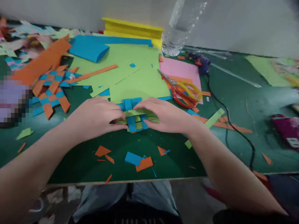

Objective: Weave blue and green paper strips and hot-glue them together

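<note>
Holding woven blue-and-green paper strips (131,123) between left hand (99,114) and right hand (167,115). Lying at left's three o'clock, right's nine.

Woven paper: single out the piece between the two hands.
The blue-and-green weaving, between the left hand and the right hand; the orange-and-blue weaving lies apart, farther left.

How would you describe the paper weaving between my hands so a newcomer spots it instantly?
On the green table, find the large light-green sheet in the middle. At its near edge, between the left hand and right hand, is the small paper weaving. Its strips are mostly blue and light green, unlike the orange-and-blue woven paper beyond the left hand.
</note>
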Demonstrator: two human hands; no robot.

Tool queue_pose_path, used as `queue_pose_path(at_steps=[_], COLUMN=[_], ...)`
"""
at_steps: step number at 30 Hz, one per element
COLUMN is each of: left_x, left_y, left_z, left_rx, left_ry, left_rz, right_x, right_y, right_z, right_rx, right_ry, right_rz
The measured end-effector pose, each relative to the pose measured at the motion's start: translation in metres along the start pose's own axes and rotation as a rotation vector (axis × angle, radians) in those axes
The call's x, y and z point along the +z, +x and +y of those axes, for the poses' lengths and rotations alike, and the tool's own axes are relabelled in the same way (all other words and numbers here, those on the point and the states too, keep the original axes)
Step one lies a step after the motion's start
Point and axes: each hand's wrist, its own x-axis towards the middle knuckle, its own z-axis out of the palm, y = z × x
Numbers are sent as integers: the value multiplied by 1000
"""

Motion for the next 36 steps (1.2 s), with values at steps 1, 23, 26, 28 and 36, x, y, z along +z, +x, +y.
queue_pose_path(at_steps=[1,23,26,28,36], left_x=[0,-4,-4,-4,-4], left_y=[0,-4,-3,-3,-4], left_z=[0,0,1,1,1], left_rx=[12,-15,-4,-8,4], left_ry=[-3,-61,-37,-43,-47], left_rz=[-5,19,17,20,21], right_x=[-1,-3,-3,-3,-3], right_y=[0,0,0,0,1], right_z=[0,0,0,0,0], right_rx=[3,6,11,14,20], right_ry=[1,-22,-21,-22,-14], right_rz=[0,-1,-2,0,-5])
